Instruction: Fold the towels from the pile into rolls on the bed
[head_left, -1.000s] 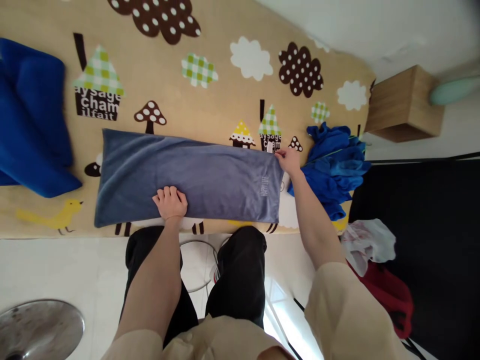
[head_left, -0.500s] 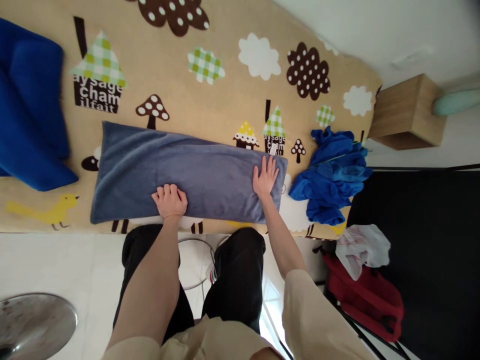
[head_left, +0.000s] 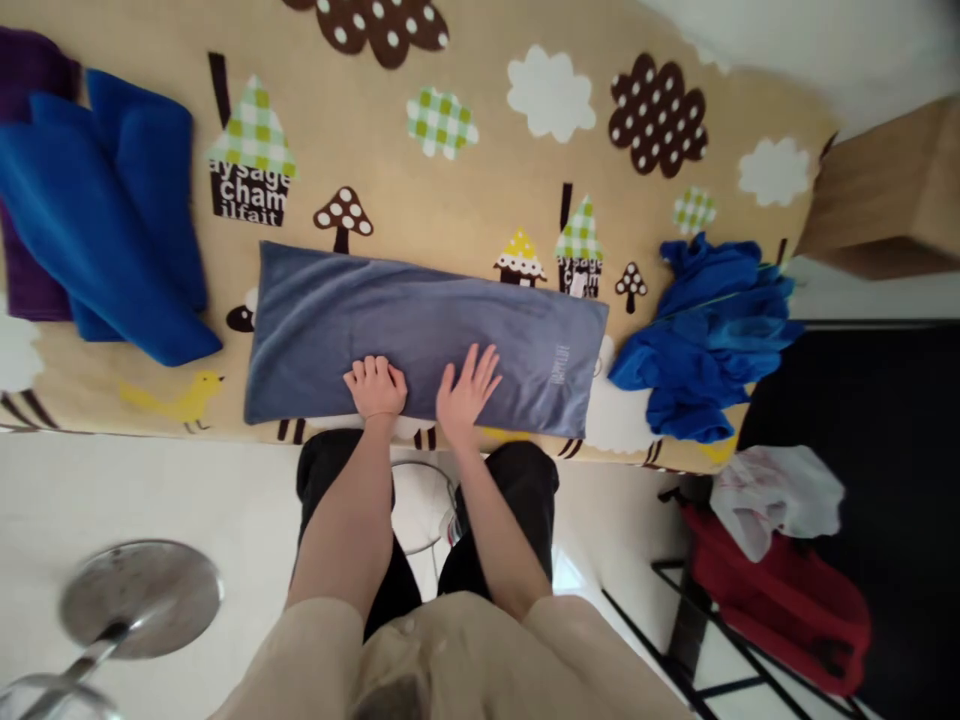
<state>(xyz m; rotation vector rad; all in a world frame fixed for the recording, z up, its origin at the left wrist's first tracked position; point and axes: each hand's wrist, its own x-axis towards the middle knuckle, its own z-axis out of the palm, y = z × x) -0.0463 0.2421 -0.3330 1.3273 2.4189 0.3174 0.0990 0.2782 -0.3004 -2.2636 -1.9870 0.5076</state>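
Observation:
A long grey-blue towel point(head_left: 420, 335) lies folded flat across a tan bedspread point(head_left: 465, 190) printed with clouds, houses and mushrooms. My left hand point(head_left: 376, 387) rests on the towel's near edge with its fingers curled into a loose fist; nothing shows in it. Just to its right, my right hand point(head_left: 466, 385) lies flat on the towel with the fingers spread. A small label marks the towel near its right end.
A folded bright blue cloth point(head_left: 112, 210) lies at the left over something purple point(head_left: 30, 180). A crumpled blue cloth point(head_left: 701, 335) sits at the right end. A wooden block point(head_left: 885, 200), a red bag point(head_left: 780, 590) with white cloth point(head_left: 780, 490), and a metal stool base point(head_left: 139, 600) stand nearby.
My right hand let go of the towel's far right corner, laid itself flat and slid left along the towel until it lies beside my left hand. The left hand stayed put.

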